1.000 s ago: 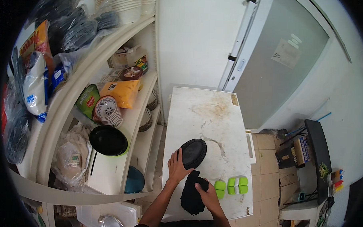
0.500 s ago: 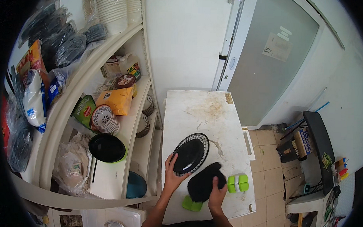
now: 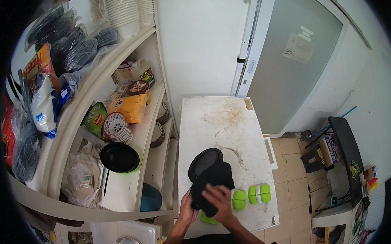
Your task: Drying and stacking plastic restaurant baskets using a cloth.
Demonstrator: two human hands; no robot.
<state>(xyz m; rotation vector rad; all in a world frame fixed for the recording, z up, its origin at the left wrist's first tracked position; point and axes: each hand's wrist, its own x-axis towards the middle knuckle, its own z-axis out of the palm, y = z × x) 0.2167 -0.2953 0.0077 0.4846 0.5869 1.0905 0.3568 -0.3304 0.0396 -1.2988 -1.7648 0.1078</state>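
Observation:
A black oval basket (image 3: 201, 164) with a latticed rim is tilted over the white table. My left hand (image 3: 187, 211) grips its near end, the fingers partly hidden. Draped across the basket's near half is a black cloth (image 3: 215, 176), which covers much of its inside. My right hand (image 3: 218, 201), somewhat blurred, is closed on the cloth and presses it against the basket. Beside my right hand stands a small bright green container (image 3: 239, 200). Another green piece (image 3: 209, 219) shows below the cloth, partly covered by my right hand.
A green-and-white container (image 3: 259, 194) stands near the right edge of the white table (image 3: 221, 127). To the left, shelves hold a black oval dish (image 3: 119, 157), stacked patterned bowls (image 3: 117, 127) and bagged goods. A frosted door (image 3: 292, 69) is beyond; a black-topped stand (image 3: 345, 157) is at right.
The basket has come nearer and is more covered. My right hand has moved left with the cloth onto it. A green container beside the cloth has come into sight.

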